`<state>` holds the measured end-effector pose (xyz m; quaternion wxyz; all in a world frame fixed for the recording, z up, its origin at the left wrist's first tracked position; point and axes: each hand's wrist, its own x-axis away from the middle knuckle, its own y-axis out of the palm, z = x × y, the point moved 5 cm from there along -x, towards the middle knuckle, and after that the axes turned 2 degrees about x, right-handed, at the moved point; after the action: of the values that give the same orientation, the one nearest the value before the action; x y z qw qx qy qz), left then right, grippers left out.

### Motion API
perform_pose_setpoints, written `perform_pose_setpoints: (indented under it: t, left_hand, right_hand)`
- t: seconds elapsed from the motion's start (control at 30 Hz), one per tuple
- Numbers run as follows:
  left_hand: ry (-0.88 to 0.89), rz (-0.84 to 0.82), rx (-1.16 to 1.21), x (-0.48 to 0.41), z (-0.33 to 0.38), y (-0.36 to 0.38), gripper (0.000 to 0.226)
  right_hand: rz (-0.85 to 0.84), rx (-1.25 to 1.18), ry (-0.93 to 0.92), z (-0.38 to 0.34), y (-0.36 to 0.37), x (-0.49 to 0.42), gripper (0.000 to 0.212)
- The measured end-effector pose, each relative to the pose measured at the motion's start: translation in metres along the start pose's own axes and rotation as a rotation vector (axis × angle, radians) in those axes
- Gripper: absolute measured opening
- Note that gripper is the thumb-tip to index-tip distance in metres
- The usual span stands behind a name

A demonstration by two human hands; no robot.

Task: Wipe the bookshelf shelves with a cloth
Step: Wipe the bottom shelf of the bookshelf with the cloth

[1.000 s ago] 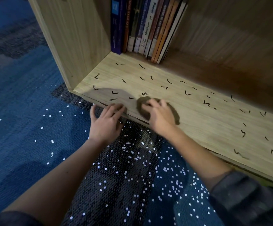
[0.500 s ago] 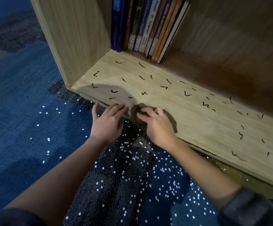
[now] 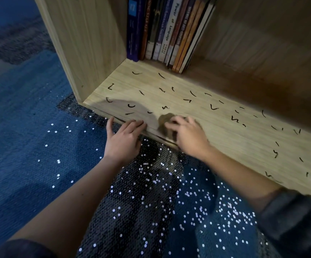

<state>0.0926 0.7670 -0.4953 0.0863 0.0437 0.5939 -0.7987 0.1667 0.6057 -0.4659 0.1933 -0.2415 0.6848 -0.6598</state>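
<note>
At the front edge of the pale wooden bottom shelf (image 3: pixel 225 131), my right hand (image 3: pixel 190 138) grips a small bunched brown cloth (image 3: pixel 164 121). My left hand (image 3: pixel 122 140) rests flat just beside it, holding nothing. Short black scribble marks (image 3: pixel 214 107) cover the board; I judge the wiping barely begun.

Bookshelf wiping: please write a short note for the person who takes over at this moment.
The left grip rests straight fingers on the front edge of the light wooden bottom shelf. The right grip holds the small brown cloth at that edge. Done: almost nothing; black squiggle marks cover the board. Left: wipe it all, up to the row of books.
</note>
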Motion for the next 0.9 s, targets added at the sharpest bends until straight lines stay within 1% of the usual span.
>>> perform_pose_setpoints:
  t: [0.07,0.13,0.2,0.27,0.3,0.33,0.43,0.47,0.5,0.57,0.63,0.67,0.7,0.73,0.77,0.83,0.9]
  left_hand:
    - [-0.005,-0.029,-0.014,0.002,0.000,-0.001,0.055]
    - [-0.015,-0.049,-0.034,0.002,0.001,-0.002,0.055]
    - [-0.039,-0.050,-0.015,-0.003,0.005,-0.007,0.050]
    - [-0.072,-0.036,0.018,-0.010,0.008,-0.013,0.042]
    - [-0.085,-0.044,0.029,-0.013,0.007,-0.015,0.040]
    - [-0.092,-0.060,0.038,-0.013,0.006,-0.016,0.040]
    - [-0.107,-0.085,0.084,-0.012,0.002,-0.015,0.043]
    - [-0.116,-0.096,0.103,-0.011,0.002,-0.015,0.044]
    - [-0.127,-0.106,0.124,-0.011,0.001,-0.015,0.043]
    - [-0.163,-0.110,0.172,-0.013,0.002,-0.016,0.039]
    - [-0.223,-0.108,0.218,-0.019,0.004,-0.018,0.034]
    - [-0.266,-0.113,0.240,-0.021,0.006,-0.019,0.033]
    - [-0.313,-0.119,0.262,-0.024,0.008,-0.020,0.033]
    - [-0.356,-0.119,0.279,-0.026,0.013,-0.022,0.033]
    - [-0.391,-0.119,0.285,-0.027,0.018,-0.023,0.035]
    - [-0.398,-0.153,0.250,-0.030,0.034,-0.024,0.039]
    - [-0.328,-0.254,0.172,-0.035,0.058,-0.017,0.050]
  right_hand:
    - [-0.013,0.007,0.154,0.027,-0.009,-0.014,0.057]
    - [0.015,0.028,0.213,0.021,-0.012,-0.018,0.049]
    - [0.043,0.012,0.165,-0.007,-0.005,-0.008,0.049]
    - [0.085,0.004,0.003,-0.032,0.002,0.008,0.055]
    - [0.092,-0.009,-0.043,-0.032,0.003,0.009,0.058]
    - [0.080,-0.024,-0.018,-0.020,0.002,0.006,0.059]
    - [0.017,-0.038,0.233,0.023,-0.005,-0.006,0.056]
    - [0.000,-0.017,0.283,0.023,-0.007,-0.005,0.055]
    - [-0.016,-0.026,0.292,0.015,-0.007,-0.004,0.054]
    - [-0.077,-0.149,0.235,-0.013,0.001,-0.004,0.051]
    - [-0.161,-0.430,0.185,-0.030,0.005,-0.006,0.046]
    - [-0.165,-0.607,0.197,-0.028,0.001,-0.007,0.044]
    - [-0.123,-0.742,0.222,-0.020,-0.005,-0.008,0.041]
    - [-0.052,-0.806,0.251,-0.008,-0.013,-0.006,0.039]
    - [0.029,-0.803,0.274,0.005,-0.019,-0.002,0.037]
    - [0.171,-0.699,0.318,0.032,-0.025,0.009,0.035]
    - [0.220,-0.599,0.339,0.046,-0.024,0.014,0.037]
